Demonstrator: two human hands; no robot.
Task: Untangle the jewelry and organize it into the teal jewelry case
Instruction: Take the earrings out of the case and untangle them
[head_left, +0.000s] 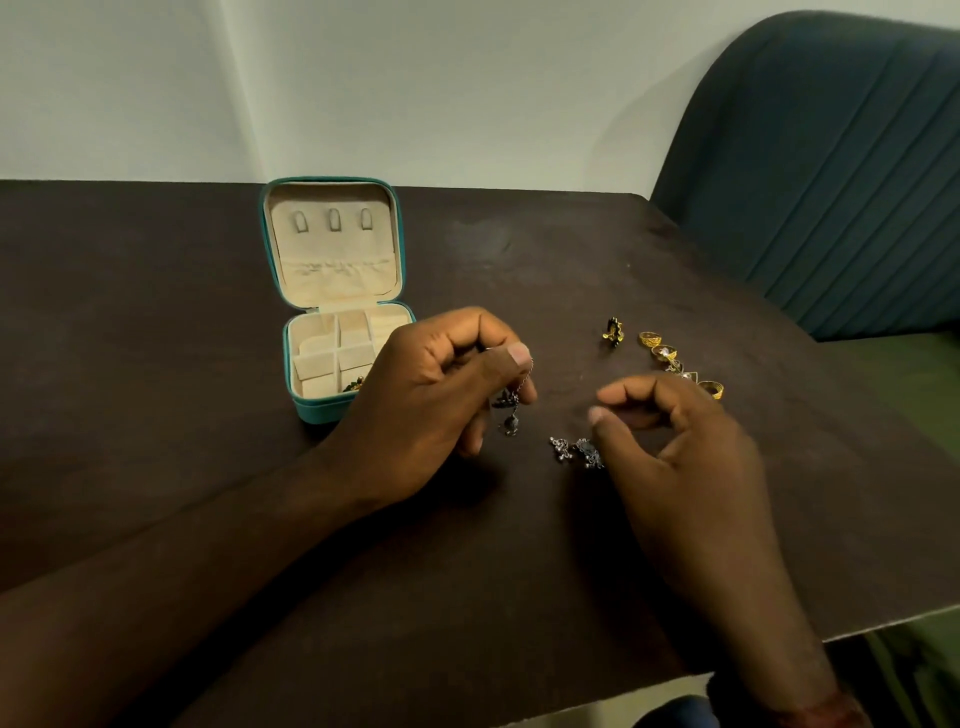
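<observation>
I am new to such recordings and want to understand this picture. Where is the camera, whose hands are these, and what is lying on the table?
There is no machine: a person works with bare hands, and a camera on their head looks down. The left hand pinches a silver dangling piece in its fingers. The right hand holds nothing, close to another silver piece on the dark table. Gold rings lie to the right. The teal case stands open at the left.
</observation>
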